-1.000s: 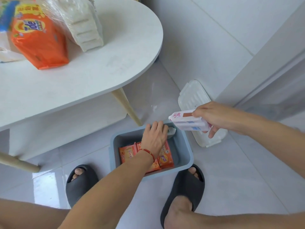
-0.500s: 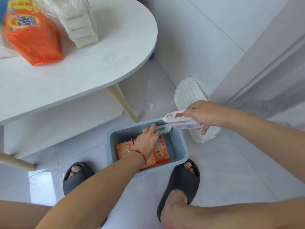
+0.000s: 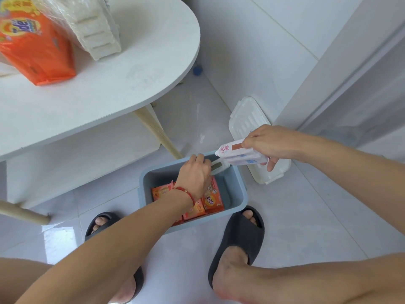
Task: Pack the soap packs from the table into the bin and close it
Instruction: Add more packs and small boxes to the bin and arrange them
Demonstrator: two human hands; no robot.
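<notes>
A blue-grey bin point(image 3: 238, 194) stands open on the floor between my feet. Orange soap packs point(image 3: 213, 199) lie in its bottom. My left hand point(image 3: 195, 175) reaches into the bin and grips a white soap pack point(image 3: 219, 166) near the far right corner. My right hand point(image 3: 270, 142) hovers just above that corner, shut on a white and pink soap pack point(image 3: 238, 153). The bin's white lid point(image 3: 247, 119) leans on the floor against the wall, behind my right hand.
A white oval table point(image 3: 122, 80) stands at upper left, with an orange detergent bag point(image 3: 32, 47) and a wrapped white bundle point(image 3: 87, 23) on it. Its wooden leg point(image 3: 157, 132) slants down near the bin. My black slippers point(image 3: 241, 233) flank the bin. White wall at right.
My left hand has shifted toward the bin's far right corner with the white soap pack. My right hand stays above that corner with its pack.
</notes>
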